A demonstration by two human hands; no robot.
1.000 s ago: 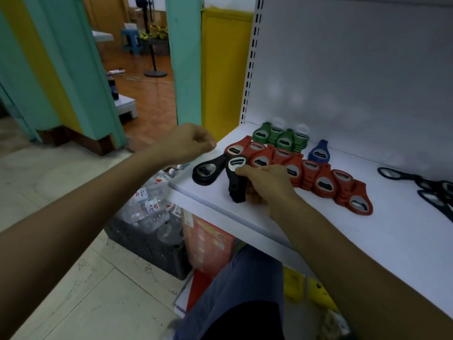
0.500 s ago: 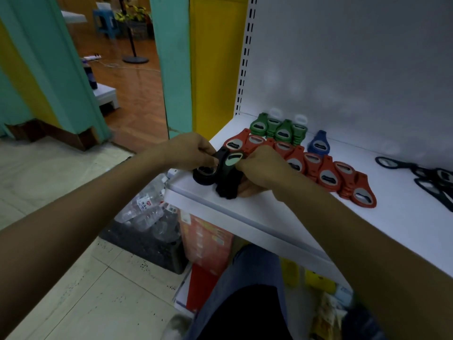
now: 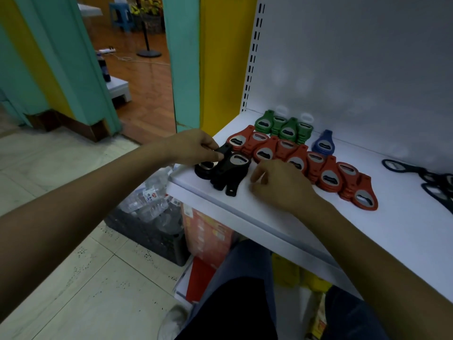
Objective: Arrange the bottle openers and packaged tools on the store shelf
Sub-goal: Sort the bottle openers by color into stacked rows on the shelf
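Released from the black openers (image 3: 230, 173), my right hand (image 3: 277, 185) now rests just at their 3 o'clock, fingers loosely curled round nothing. That pile lies at the front-left corner of the shelf (image 3: 404, 217). At its 11 o'clock my left hand (image 3: 193, 148) pinches a single black opener (image 3: 224, 150) by its handle. Red openers (image 3: 328, 175) stretch from 1 to 3 o'clock. Green ones (image 3: 282, 126) and a blue one (image 3: 323, 146) lie beyond.
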